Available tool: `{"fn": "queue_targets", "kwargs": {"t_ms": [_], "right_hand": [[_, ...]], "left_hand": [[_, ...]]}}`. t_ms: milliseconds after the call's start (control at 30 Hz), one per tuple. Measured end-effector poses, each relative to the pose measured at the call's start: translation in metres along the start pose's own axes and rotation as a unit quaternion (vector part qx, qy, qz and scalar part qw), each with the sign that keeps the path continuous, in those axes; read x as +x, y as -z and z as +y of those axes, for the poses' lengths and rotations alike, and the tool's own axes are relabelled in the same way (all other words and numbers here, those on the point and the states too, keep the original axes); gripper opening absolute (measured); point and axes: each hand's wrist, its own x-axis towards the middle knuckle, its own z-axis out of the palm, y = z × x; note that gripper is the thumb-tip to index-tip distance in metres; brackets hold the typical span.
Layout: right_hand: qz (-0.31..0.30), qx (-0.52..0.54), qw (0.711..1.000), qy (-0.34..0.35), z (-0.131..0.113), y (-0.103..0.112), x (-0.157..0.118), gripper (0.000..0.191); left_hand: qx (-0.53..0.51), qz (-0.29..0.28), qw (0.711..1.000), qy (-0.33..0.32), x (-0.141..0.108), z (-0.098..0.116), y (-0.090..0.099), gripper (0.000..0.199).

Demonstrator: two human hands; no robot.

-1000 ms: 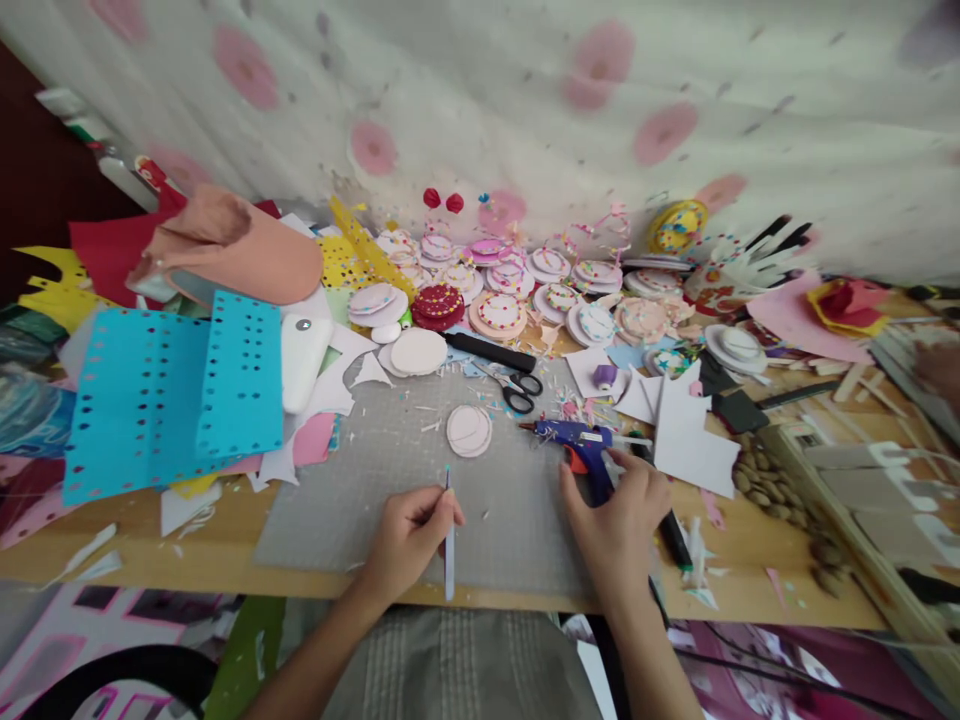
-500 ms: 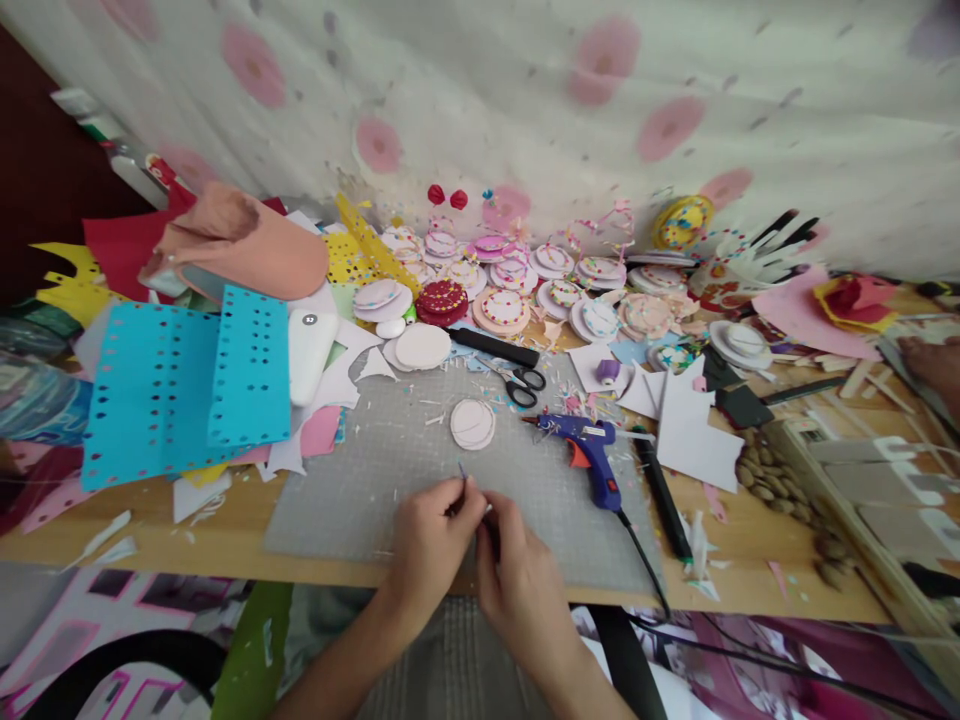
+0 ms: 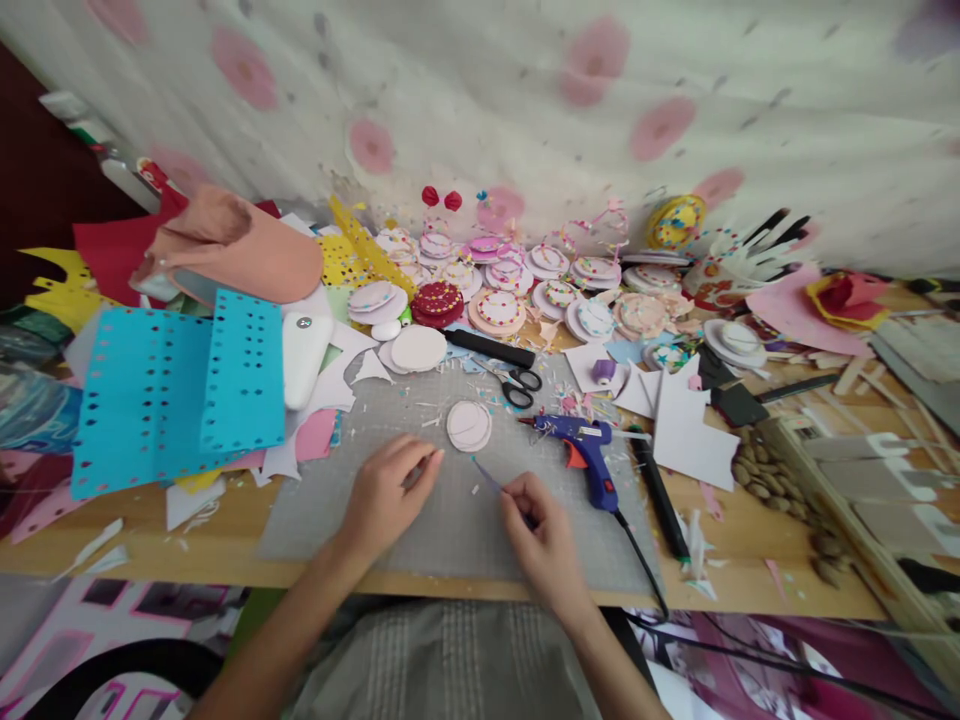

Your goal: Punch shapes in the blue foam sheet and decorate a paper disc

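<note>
In the head view, my right hand pinches a thin bluish-grey stick, whose far end points up and left. A tiny teal dot shows at that tip, just below a round white disc lying flat on the grey cutting mat. To the lower left of the disc is my left hand, thumb and forefinger loosely bent with a gap between them and nothing visible inside. A small white scrap lies between the hands.
A blue glue gun lies right of the disc, its cord running off the table edge. Black scissors and a black-handled tool lie beyond. Many decorated paper hats line the back. Blue dotted sheets cover the left.
My hands have parted: the left moved left and up toward the disc, the right moved right with the stick. A white scrap now shows on the mat. The other person's hand at far right is gone.
</note>
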Motion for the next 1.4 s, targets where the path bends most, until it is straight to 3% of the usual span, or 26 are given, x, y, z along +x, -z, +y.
{"fn": "queue_targets", "kwargs": {"t_ms": [33, 167, 300, 567, 1067, 1400], "right_hand": [[-0.006, 0.020, 1.000, -0.017, -0.001, 0.001, 0.004, 0.022], [-0.033, 0.074, 0.995, -0.065, -0.003, 0.002, 0.015, 0.023], [-0.028, 0.095, 0.992, -0.083, -0.004, 0.000, 0.019, 0.024], [-0.036, 0.100, 0.989, -0.102, -0.005, 0.002, 0.018, 0.025], [-0.041, 0.083, 0.987, -0.132, -0.009, -0.001, 0.020, 0.024], [-0.043, 0.091, 0.982, -0.161, -0.006, -0.003, 0.020, 0.025]], "left_hand": [[0.004, -0.012, 0.999, -0.036, 0.005, -0.008, 0.003, 0.017], [0.029, -0.099, 0.982, -0.161, 0.027, -0.029, 0.005, 0.037], [0.037, -0.140, 0.963, -0.226, 0.037, -0.035, -0.003, 0.037], [-0.002, -0.094, 0.968, -0.231, 0.033, -0.032, -0.008, 0.016], [-0.106, -0.076, 0.971, -0.202, 0.034, -0.042, -0.013, 0.013], [-0.076, -0.079, 0.973, -0.201, 0.030, -0.037, -0.013, 0.011]]}}
